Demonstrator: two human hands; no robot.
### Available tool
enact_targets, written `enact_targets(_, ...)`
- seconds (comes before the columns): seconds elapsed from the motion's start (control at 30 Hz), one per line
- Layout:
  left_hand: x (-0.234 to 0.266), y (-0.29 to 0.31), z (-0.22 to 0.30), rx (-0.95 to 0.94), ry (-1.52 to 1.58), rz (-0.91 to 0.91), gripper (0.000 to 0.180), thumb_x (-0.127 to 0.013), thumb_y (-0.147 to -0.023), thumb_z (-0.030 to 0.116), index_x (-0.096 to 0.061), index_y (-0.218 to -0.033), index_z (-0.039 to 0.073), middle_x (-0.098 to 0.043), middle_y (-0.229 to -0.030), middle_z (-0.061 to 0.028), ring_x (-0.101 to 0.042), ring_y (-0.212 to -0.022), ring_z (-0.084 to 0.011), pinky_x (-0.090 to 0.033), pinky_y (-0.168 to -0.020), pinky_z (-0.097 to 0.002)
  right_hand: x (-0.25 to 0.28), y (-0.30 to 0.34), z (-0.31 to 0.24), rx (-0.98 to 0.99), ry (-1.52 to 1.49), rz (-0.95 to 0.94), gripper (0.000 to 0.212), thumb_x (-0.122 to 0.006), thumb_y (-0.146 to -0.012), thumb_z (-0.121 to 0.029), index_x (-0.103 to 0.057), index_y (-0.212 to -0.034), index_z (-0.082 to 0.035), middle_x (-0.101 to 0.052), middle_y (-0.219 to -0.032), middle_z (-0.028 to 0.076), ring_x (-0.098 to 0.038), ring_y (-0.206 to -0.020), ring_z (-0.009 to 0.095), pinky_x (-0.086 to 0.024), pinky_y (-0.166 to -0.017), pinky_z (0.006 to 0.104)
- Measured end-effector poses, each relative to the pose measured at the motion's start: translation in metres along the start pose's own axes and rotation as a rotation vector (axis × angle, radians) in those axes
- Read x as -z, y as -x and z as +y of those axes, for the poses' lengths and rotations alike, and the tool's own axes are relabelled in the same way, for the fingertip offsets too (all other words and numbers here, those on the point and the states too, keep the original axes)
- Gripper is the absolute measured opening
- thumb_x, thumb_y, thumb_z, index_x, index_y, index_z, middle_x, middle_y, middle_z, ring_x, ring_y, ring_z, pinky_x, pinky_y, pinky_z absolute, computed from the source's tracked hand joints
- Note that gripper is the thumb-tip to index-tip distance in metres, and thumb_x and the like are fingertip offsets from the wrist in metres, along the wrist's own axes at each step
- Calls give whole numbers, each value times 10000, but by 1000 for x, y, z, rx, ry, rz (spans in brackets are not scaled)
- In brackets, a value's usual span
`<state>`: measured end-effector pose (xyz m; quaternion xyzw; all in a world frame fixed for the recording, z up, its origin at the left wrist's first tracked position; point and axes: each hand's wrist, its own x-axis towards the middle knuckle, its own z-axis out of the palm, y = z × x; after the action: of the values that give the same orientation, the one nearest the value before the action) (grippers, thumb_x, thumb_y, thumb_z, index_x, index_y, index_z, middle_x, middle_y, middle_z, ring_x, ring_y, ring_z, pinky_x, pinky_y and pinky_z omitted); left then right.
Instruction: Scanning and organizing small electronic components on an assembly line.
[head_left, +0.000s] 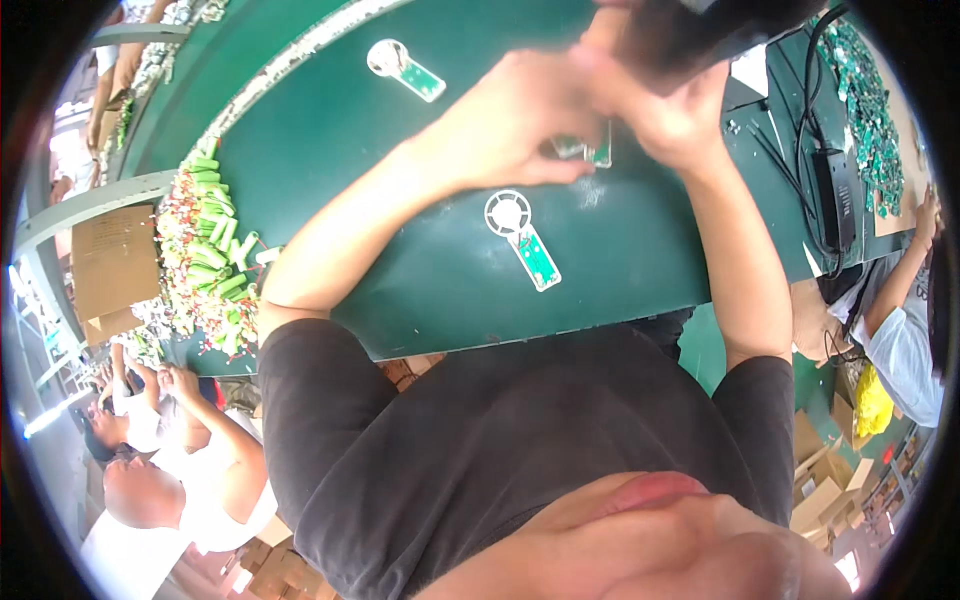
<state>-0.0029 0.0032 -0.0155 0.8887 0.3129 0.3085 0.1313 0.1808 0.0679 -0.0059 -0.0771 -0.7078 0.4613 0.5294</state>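
My left hand (pixel 535 115) is bent over the green tabletop (pixel 420 270), its fingers curled and blurred. Against it, my right hand (pixel 672 115) also has bent, closed fingers, and the fingertips of both meet. Whatever they pinch is too smeared to make out. Just below the hands lies a small green circuit board (pixel 600 150), partly covered by my left hand. Closer to me rests a white ring-shaped part with a green board (pixel 535 258) on its arm. A similar white part with a green board (pixel 420 80) lies farther off, left of my hands.
A large dark, blurred object (pixel 715 40) blocks the view above my right hand. Green cylinders with red-tipped wires (pixel 210 240) are heaped at the left. On the right are a black power adapter (pixel 835 195) with cables and many small green boards (pixel 865 110). Other people sit on both sides.
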Motion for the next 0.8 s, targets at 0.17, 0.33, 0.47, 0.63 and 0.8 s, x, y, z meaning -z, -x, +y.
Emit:
enact_targets(0.17, 23, -7, 31, 151, -54, -120, 277, -833, -693, 181, -702, -924, 101, -696, -1043, -91, -648, -1050, -318, -511, -920, -470, 0, 1, -14, -35, -177, 78, 510, -683, -877, 99, -409, -1305, 54, -610, -784, 40, -581, -655, 89, -441, -637, 226)
enact_targets(0.33, 58, -34, -29, 315, -63, -86, 366, -804, -726, 243, -686, -1035, 87, -695, -1127, -64, -652, -1090, -312, -526, -933, -433, 1, -10, -36, 54, -182, 218, 444, -522, -933, 109, -413, -1356, 26, -566, -710, 72, -524, -559, 144, -414, -531, 289)
enact_targets(0.47, 90, -42, -146, 459, -468, 124, 455, -739, -800, 225, -628, -1223, 99, -630, -1232, -192, -589, -1187, -423, -480, -1025, -505, -4, -9, -28, 5, -317, 303, 503, -629, -901, 114, -379, -1325, 10, -568, -686, 30, -525, -509, 93, -419, -494, 239)
enact_targets(0.63, 100, -47, -208, 1138, -758, 85, 465, -643, -889, 222, -596, -1331, 85, -517, -1480, -229, -536, -1293, -464, -469, -1066, -505, 17, -9, -26, 45, -153, 319, 491, -618, -903, 111, -380, -1322, 16, -573, -685, 37, -518, -495, 98, -416, -483, 234)
enact_targets(0.8, 139, 12, -224, 918, -683, 60, 397, -667, -861, 183, -659, -1229, 35, -748, -1014, -227, -738, -966, -341, -580, -852, -442, 31, -30, -46, 272, -33, 409, 572, -565, -916, 88, -330, -1434, 29, -569, -707, 37, -512, -490, 103, -430, -473, 234)
